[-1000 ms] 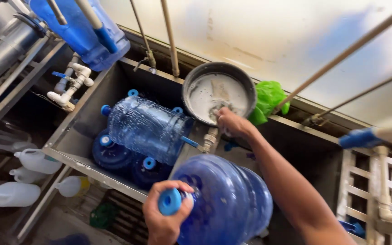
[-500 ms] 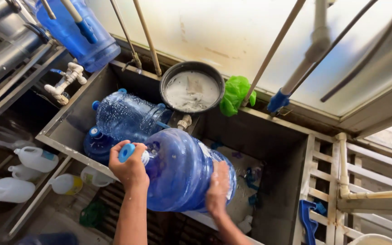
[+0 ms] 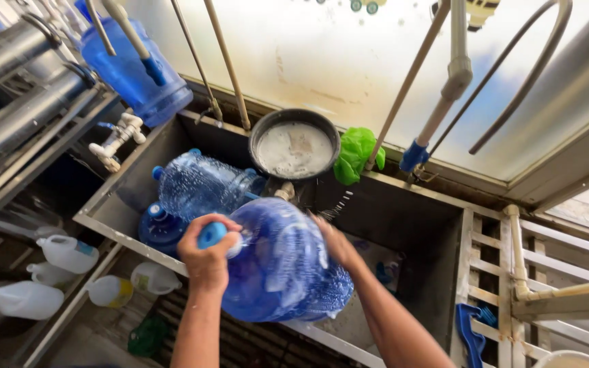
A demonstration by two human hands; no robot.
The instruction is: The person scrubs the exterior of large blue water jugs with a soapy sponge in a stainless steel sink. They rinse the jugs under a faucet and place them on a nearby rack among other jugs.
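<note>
A large blue water jug lies on its side over the front rim of a metal sink. My left hand grips its neck just below the blue cap. Against the jug's far side, near its base, rests my right hand, wet and flat on the plastic. Water runs from a tap above the jug. Two more blue jugs lie inside the sink to the left.
A dark round pan of soapy water sits on the sink's back ledge beside a green cloth. Another blue jug hangs inverted at top left. White plastic bottles stand below left; pipes and hoses cross overhead.
My right hand left the pan on the ledge and came down onto the jug's far side. The jug has been turned and lifted higher over the sink rim.
</note>
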